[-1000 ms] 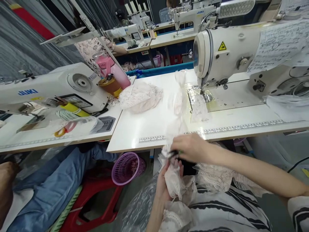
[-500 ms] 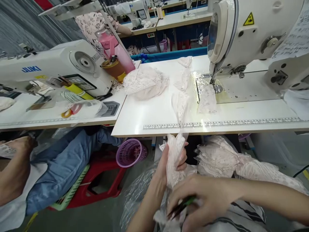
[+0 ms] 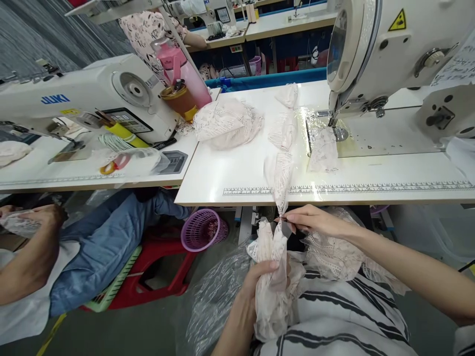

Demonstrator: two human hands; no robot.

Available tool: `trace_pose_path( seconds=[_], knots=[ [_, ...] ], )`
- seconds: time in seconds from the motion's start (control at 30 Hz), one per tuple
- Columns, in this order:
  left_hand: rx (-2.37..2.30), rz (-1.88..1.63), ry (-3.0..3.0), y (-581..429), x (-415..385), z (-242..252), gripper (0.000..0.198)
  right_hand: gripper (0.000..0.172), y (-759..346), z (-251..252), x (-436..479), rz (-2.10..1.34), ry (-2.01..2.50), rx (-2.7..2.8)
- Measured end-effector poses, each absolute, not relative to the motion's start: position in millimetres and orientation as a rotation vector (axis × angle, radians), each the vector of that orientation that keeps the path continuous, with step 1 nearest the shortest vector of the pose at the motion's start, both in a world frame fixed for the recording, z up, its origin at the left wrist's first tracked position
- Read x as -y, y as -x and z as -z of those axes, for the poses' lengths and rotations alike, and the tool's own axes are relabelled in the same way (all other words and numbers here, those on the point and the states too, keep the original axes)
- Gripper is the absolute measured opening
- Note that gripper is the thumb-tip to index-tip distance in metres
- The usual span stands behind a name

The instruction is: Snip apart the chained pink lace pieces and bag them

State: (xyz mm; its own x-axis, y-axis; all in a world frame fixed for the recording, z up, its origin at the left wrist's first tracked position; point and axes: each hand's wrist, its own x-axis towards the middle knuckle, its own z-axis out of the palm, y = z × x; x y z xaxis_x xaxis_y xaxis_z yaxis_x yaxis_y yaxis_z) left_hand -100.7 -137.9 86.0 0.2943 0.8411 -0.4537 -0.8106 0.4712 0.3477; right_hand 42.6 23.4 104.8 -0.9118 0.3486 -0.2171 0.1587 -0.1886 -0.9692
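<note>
Head view: the left hand [image 3: 256, 284] is closed around the lower bunch of a pale lace strip [image 3: 279, 173], below the right hand [image 3: 313, 221]. The right hand's fingertips pinch the same strip just under the counter [image 3: 241, 173] edge. Above both hands the strip runs up across the counter, beside the sewing machine [image 3: 389, 44].
</note>
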Motion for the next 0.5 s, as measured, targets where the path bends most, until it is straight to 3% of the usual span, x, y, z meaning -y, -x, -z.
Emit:
trace_pose_path(
  seconds=[0.5],
  knots=[
    [-0.614,-1.052,-0.101,102.7,135.2,-79.0,0.025,0.048,-33.7,-111.4,-20.9,-2.266,0.670,1.768]
  ],
)
